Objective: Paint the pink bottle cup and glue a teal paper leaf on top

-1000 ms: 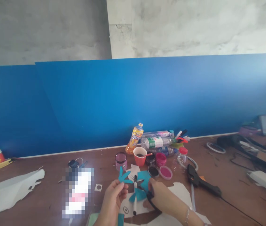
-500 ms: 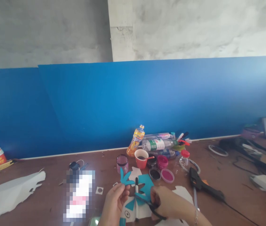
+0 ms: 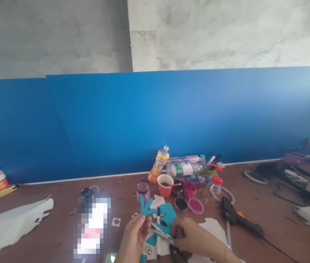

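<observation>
My left hand (image 3: 136, 233) pinches a teal paper cutout (image 3: 147, 208) with several pointed lobes, holding it above the table. In my right hand (image 3: 189, 233) is a pair of scissors (image 3: 162, 231), gripped around the pivot and upper handle. Its silver blades point left toward my left fingertips, and a black handle loop hangs below the hand. Between the hands lies a larger teal paper sheet (image 3: 168, 209) with cut edges, partly covered by the scissors. A white marker (image 3: 158, 246) with a black cap lies nearby, over white paper bearing a drawn eye (image 3: 148, 250).
A red paper cup (image 3: 165, 190), purple glass (image 3: 143, 191), orange drink bottle (image 3: 158, 166) and open pots of dark and pink material stand behind. To the right lies a black glue gun (image 3: 239, 219) with its cord. At left are white paper (image 3: 12, 226) and a blurred-out bright screen (image 3: 93, 228).
The scissors have shifted in my right hand; their silver blades now show, and the handle loop has swung down. My left hand keeps the teal cutout nearly still.
</observation>
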`<action>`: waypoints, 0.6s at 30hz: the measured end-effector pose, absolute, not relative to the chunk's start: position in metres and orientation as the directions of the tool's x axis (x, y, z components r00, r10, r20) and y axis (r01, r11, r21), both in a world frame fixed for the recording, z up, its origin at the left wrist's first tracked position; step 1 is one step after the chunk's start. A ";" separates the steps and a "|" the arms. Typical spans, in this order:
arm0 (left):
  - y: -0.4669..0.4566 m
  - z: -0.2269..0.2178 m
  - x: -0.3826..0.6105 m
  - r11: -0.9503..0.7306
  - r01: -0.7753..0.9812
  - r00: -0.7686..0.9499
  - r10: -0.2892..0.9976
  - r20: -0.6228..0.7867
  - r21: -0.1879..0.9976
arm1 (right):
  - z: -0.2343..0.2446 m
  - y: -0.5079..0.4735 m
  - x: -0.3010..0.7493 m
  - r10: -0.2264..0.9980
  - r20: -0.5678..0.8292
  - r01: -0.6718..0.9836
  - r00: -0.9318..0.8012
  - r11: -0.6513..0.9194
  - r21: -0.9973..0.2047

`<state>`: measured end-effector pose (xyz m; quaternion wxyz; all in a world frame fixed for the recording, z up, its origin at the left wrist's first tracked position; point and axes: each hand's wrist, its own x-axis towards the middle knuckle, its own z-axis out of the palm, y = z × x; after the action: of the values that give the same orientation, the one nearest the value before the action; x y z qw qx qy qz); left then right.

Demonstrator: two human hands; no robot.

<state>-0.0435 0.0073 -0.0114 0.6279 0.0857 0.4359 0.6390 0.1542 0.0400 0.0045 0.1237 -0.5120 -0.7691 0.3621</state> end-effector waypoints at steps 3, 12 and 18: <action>0.007 -0.013 -0.041 0.176 -0.723 -0.176 0.888 -0.425 0.668 | -0.002 0.046 0.144 0.927 -0.040 0.522 -0.373 0.174 -0.835; 0.009 -0.036 -0.039 0.212 -0.507 0.027 0.973 -0.230 0.836 | -0.012 0.039 0.117 0.927 0.122 0.065 -0.355 0.155 -0.986; 0.013 -0.030 -0.037 0.085 -0.375 -0.130 0.981 -0.144 0.923 | -0.014 0.045 0.124 0.928 0.092 0.131 -0.362 0.148 -0.980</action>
<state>-0.0368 0.0126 -0.0301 0.5727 0.3269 0.4633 0.5920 0.1241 0.0447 -0.0135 0.3909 -0.4080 -0.6490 0.5096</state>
